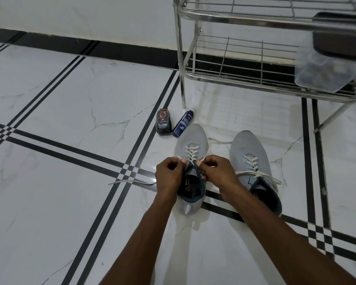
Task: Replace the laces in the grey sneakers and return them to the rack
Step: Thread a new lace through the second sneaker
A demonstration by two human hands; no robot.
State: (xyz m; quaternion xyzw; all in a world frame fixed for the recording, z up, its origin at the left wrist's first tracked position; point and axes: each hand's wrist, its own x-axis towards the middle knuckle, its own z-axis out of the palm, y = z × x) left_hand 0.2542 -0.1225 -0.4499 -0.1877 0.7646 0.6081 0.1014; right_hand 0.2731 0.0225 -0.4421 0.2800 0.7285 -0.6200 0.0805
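Head view, looking down at a white marble floor [70, 99] crossed by black stripes. Two grey sneakers side by side, toes toward the rack: left sneaker [190, 140] between both hands, right sneaker [249, 153] just beside it, apart from the hands. Left hand [169, 173] curled at the left edge of the left sneaker's throat, fingers pinching the white lace [191, 151]. Right hand [216, 171] curled at the opposite edge, pinching the same lace. Lace crossed through the lower eyelets only; loose ends trailing onto the floor to the left and across toward the other shoe. Right sneaker's lace [257, 173] threaded, ends lying loose over its side. Metal shoe rack [224, 73] standing beyond the sneakers, holding a clear plastic container [325, 73] on its lower shelf. Dark shoe-polish bottle [163, 122] and blue spray can [182, 124] lying on the floor near the rack's leg, just beyond the left sneaker's toe.
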